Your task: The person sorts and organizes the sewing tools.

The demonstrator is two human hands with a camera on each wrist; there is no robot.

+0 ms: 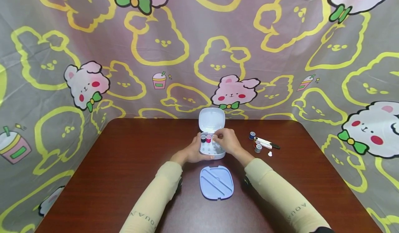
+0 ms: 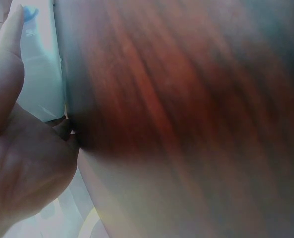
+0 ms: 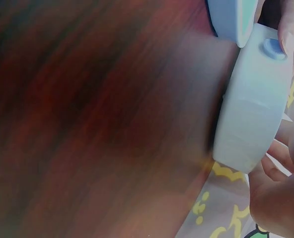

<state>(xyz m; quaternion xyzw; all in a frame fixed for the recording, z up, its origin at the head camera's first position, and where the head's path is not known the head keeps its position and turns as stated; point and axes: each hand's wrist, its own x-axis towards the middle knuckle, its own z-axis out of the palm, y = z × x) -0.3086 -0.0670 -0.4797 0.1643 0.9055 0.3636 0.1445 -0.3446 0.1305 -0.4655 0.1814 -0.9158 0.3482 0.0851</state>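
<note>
A small white sewing box (image 1: 217,155) stands on the table with its lid (image 1: 212,119) raised at the back. Rows of short pegs line its inside. A black thread spool (image 1: 203,138) and a pink thread spool (image 1: 209,139) sit side by side on the back row. My left hand (image 1: 192,150) grips the box from the left, thumb along its front near the blue button (image 3: 273,48). At the back right of the box, my right hand (image 1: 229,142) pinches a pale thread spool (image 1: 214,137), partly hidden by the fingers.
A light blue tray (image 1: 216,182) with diagonal slots lies in front of the box. To the right are a blue spool (image 1: 252,135), a grey spool (image 1: 258,148), another small spool, a white cutter (image 1: 264,143) with a black end, and a small white piece (image 1: 270,154).
</note>
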